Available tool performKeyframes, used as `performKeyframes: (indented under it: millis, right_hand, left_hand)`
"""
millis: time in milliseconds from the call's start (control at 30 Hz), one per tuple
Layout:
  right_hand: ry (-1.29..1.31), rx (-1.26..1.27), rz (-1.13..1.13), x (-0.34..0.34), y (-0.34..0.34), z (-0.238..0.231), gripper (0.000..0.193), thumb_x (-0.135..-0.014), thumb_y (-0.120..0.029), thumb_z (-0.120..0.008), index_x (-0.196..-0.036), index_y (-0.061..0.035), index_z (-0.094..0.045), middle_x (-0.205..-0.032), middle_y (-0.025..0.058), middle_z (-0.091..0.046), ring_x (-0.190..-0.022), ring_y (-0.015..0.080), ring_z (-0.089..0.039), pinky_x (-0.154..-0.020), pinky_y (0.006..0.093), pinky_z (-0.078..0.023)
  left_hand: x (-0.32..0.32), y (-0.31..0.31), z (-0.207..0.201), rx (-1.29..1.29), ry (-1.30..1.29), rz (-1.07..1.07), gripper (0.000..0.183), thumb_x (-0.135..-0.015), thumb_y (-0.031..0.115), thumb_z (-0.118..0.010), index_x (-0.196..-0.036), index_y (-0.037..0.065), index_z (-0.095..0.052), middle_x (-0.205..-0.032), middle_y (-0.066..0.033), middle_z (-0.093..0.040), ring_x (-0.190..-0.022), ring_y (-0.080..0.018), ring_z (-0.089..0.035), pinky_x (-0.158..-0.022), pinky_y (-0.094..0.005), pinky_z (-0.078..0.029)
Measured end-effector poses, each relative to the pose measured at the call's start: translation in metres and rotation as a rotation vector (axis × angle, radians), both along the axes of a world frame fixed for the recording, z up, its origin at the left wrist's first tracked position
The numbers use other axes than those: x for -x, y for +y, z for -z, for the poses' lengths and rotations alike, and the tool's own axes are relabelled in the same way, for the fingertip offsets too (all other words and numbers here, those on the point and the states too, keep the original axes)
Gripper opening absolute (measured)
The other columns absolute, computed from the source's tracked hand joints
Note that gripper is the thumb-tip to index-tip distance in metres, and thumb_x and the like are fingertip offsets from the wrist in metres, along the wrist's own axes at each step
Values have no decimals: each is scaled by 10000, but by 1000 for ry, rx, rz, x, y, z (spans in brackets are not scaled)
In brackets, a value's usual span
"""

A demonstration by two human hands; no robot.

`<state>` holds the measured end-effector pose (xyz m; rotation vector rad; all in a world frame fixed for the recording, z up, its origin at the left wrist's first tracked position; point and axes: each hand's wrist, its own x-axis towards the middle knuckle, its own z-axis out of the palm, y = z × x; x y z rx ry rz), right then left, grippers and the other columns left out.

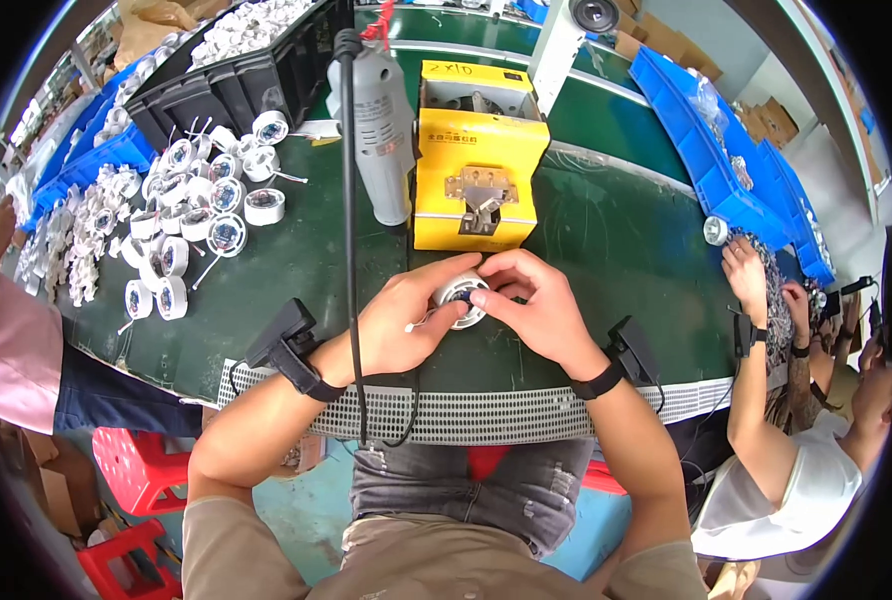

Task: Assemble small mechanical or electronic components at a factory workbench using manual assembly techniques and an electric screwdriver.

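Note:
A small white round housing (453, 289) with a dark piece in its middle sits between my two hands over the green tabletop (296, 260). My left hand (398, 314) is closed round its left side, and a short white wire sticks out beneath the thumb. From the right, my right hand (544, 312) presses its thumb onto the dark middle, with the fingers curled behind. These fingers partly hide the housing. Just beyond stands a yellow box-shaped screw feeder (476, 140) with a metal mechanism on its front. Beside it hangs a grey electric screwdriver (379, 140).
Many similar white round parts (226, 235) lie loose at the left, near a filled black crate (256, 85). Blue bins (681, 130) stand far right, where a co-worker's hand (746, 272) reaches. A black cable (352, 240) hangs down before me, beside my left hand.

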<state>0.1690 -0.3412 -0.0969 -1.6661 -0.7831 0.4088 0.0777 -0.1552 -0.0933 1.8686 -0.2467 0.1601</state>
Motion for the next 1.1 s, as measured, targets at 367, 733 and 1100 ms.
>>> performKeyframes:
  millis: [367,733,1100]
  right_hand:
    - [58,-93,37,4,5,3,239,-819,-59,-731,-1013,8,-609,-990,61,-617,-827,124,-643,-694,259,-544]
    - [-569,-198,227,5,47,-50,327,-767,-67,-780,-1024,18,-597,-972,86,-615,-874,163,-638,-760,293,-528]
    - [-376,-673,287,-1,141,-44,615,-961,-301,-582,-1418,-70,-243,-874,42,-567,-702,152,-600,-671,331,-534]
  left_hand:
    - [-2,2,-2,120,184,56,439,-948,-13,-508,-1381,-16,-437,-1206,-92,-597,-1059,-123,-567,-913,-271,-472]
    - [-6,7,-8,132,182,105,377,-926,-13,-499,-1302,-29,-486,-1082,-150,-641,-940,-151,-640,-770,-286,-541]
    - [-8,20,-1,713,606,154,400,-970,41,-483,-1363,2,-424,-1241,-132,-551,-1115,-255,-583,-882,-419,-574]
